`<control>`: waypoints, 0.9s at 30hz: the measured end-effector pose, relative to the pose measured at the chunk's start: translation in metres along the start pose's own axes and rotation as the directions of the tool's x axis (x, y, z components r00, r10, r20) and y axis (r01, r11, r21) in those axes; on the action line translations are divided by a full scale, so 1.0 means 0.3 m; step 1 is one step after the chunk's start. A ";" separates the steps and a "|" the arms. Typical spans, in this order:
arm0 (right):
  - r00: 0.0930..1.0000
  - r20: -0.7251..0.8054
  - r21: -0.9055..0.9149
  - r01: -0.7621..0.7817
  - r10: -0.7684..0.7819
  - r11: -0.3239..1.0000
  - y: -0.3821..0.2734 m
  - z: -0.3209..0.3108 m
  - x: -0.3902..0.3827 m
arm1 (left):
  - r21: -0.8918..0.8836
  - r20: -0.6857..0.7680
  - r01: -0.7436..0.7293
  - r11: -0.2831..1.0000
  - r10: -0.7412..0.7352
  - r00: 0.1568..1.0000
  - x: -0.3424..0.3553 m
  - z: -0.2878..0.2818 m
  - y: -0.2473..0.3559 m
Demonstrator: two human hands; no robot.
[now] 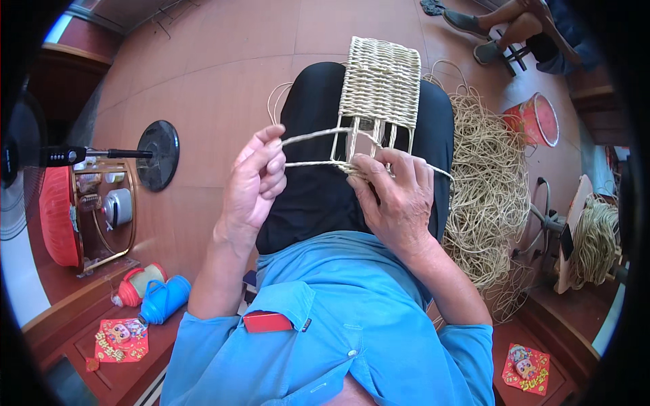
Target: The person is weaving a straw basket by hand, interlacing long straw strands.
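A rectangular woven panel (380,81) of pale straw-coloured cord lies across my dark-trousered knees. At its near end, bare twisted uprights (376,132) run toward me to a thin cord-wrapped edge. My left hand (254,172) is raised to the left of these uprights, closed, with a strand of straw cord (315,134) pinched between thumb and forefinger. That strand leads right into the uprights. Below it, a second cord (308,164) stretches leftward from the near edge. My right hand (399,186) is closed on the cords at that edge, its fingertips partly hiding them.
A large heap of loose straw cord (484,189) lies right of my legs. Beyond it are a red bucket (533,120) and a reel of cord (594,243). A seated person's legs (504,37) show at upper right. A fan (20,155) and blue flask (164,299) are at left.
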State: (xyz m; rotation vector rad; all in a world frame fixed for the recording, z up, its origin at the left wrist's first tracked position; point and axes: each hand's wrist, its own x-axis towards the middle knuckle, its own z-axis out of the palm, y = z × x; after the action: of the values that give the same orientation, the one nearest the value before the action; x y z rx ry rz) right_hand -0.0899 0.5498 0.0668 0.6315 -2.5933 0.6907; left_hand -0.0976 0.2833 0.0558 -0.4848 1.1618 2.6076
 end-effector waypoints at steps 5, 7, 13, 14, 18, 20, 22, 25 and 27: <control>1.000 -0.007 0.032 0.031 -0.031 0.999 -0.020 0.035 0.028 | 0.013 -0.028 0.068 0.998 -0.068 0.997 -0.059 -0.056 -0.008; 0.999 -0.016 0.038 0.052 -0.052 0.998 -0.026 0.048 0.044 | 0.018 -0.031 0.070 0.997 -0.070 0.997 -0.059 -0.060 -0.010; 0.998 -0.039 0.041 -0.042 0.044 0.998 -0.043 0.109 0.074 | 0.147 -0.224 0.034 0.989 -0.001 0.975 -0.083 -0.141 0.035; 0.998 -0.043 0.007 -0.050 0.050 0.999 -0.078 0.092 0.083 | 0.131 -0.230 0.032 0.991 -0.001 0.973 -0.086 -0.186 0.049; 0.994 -0.018 0.147 -0.106 0.109 0.984 -0.074 0.103 0.096 | 0.137 -0.500 -0.025 0.990 0.091 0.861 -0.078 -0.414 0.207; 0.993 -0.031 0.112 -0.109 0.113 0.988 -0.066 0.111 0.081 | 0.168 -0.544 -0.035 0.985 0.122 0.830 -0.063 -0.610 0.309; 0.993 -0.034 0.079 -0.113 0.116 0.990 -0.059 0.107 0.065 | 0.198 -0.604 0.004 0.980 0.119 0.788 -0.052 -0.866 0.427; 0.994 -0.078 0.094 -0.067 0.075 0.993 -0.071 0.107 0.087 | 0.315 -0.709 -0.123 0.941 0.320 0.628 -0.257 -1.537 0.775; 0.995 -0.068 0.099 -0.062 0.069 0.993 -0.054 0.114 0.072 | 0.514 -0.630 -0.077 0.854 0.436 0.642 -0.166 -1.646 0.840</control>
State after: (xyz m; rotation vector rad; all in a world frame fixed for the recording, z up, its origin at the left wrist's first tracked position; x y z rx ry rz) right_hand -0.1077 0.5119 0.0551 0.5423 -2.5366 0.8490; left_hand -0.0422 -0.2572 -0.0655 -1.4359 2.1655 2.2381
